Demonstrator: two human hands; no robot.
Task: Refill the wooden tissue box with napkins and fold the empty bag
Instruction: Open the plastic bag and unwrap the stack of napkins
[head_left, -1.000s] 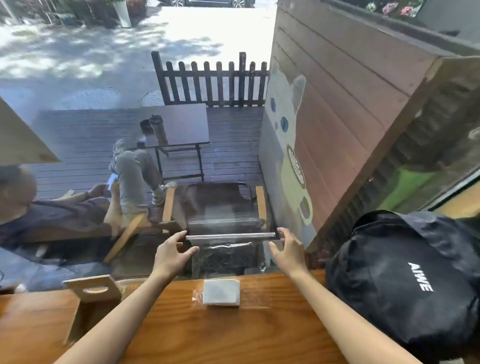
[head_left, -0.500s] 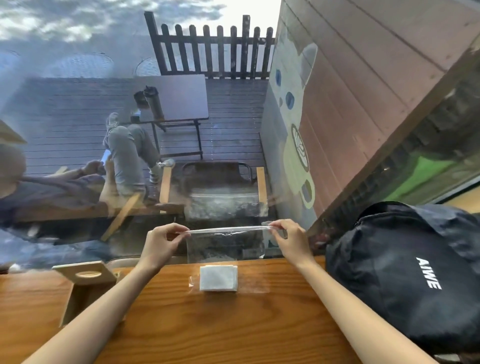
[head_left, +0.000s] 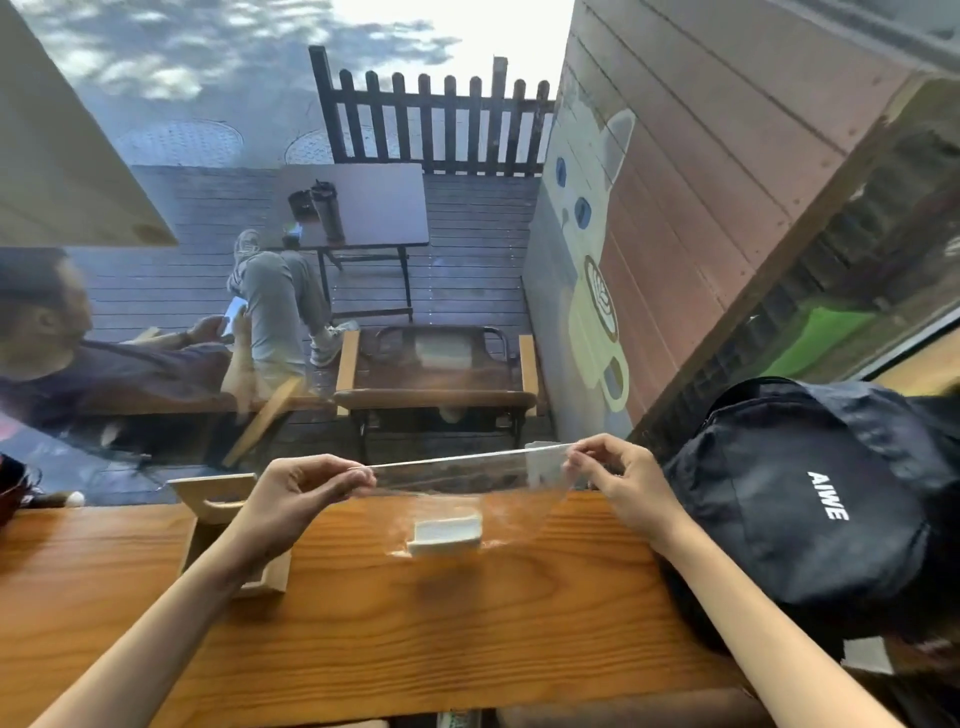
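A clear plastic bag (head_left: 457, 483) hangs above the wooden counter (head_left: 415, 623), stretched by its top edge between both hands. My left hand (head_left: 306, 488) pinches the left corner and my right hand (head_left: 608, 470) pinches the right corner. A small white stack of napkins (head_left: 445, 531) sits in the bag's bottom, just above the counter. The wooden tissue box (head_left: 228, 519) stands open at the left, its lid (head_left: 215, 494) tilted up, partly hidden behind my left forearm.
A black backpack (head_left: 810, 499) marked AIWE fills the counter's right end. A window pane runs along the counter's far edge; outside are a seated person (head_left: 104, 364), chairs and a table. A dark object (head_left: 10, 488) shows at the far left edge.
The bag has been lifted, so the napkins now hang in its bottom instead of lying flat on the counter. Both hands keep their grip on the top edge.
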